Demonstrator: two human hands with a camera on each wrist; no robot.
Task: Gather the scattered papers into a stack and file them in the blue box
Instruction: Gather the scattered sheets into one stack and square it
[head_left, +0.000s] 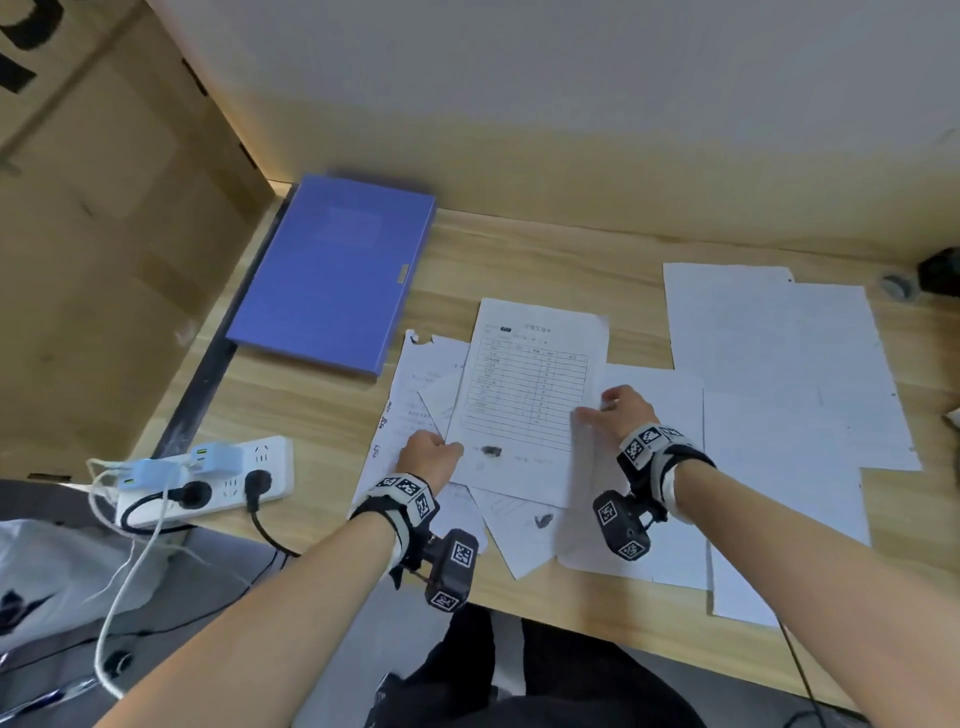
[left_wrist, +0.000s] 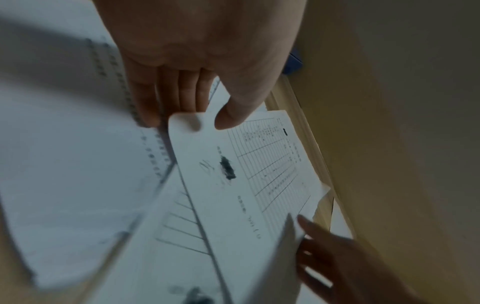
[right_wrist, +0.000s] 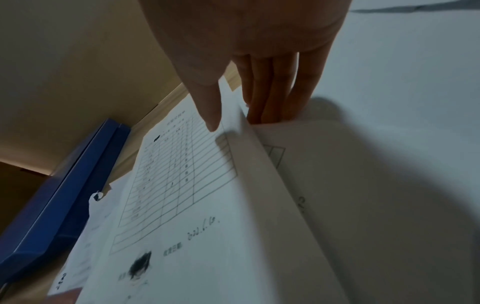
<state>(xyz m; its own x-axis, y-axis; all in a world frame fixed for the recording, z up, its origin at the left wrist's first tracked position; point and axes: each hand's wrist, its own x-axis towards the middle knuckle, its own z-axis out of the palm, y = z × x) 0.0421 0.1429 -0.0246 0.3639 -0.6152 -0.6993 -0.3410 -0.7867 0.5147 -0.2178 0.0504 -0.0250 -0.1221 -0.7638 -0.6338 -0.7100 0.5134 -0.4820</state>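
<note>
A printed form with a table (head_left: 524, 395) lies on top of several overlapping white papers (head_left: 441, 384) mid-desk. My left hand (head_left: 431, 457) pinches its lower left edge, thumb on top and fingers underneath (left_wrist: 202, 115). My right hand (head_left: 613, 410) pinches its right edge the same way (right_wrist: 228, 115); the sheet's sides (right_wrist: 244, 164) curl up off the pile. More blank sheets (head_left: 779, 364) spread to the right. The shut blue box (head_left: 332, 270) lies flat at the back left, also visible in the right wrist view (right_wrist: 64, 195).
A white power strip (head_left: 208, 478) with plugs and cables sits at the desk's front left edge. A large cardboard box (head_left: 104, 234) stands left of the desk. A small dark object (head_left: 940, 270) sits at the far right by the wall.
</note>
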